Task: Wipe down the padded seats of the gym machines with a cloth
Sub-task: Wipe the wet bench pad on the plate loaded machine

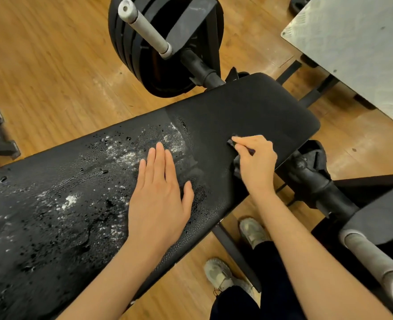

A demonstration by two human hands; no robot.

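Pressing our flat left hand (160, 192) on the bench (248, 107), we grip a dark cloth (236, 163) in our right hand (256, 160).

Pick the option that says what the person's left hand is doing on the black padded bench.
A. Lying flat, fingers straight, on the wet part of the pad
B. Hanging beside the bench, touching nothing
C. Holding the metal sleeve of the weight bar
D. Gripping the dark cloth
A: the left hand lies flat with straight fingers on the wet, foamy padded bench, while the right hand grips the dark cloth.
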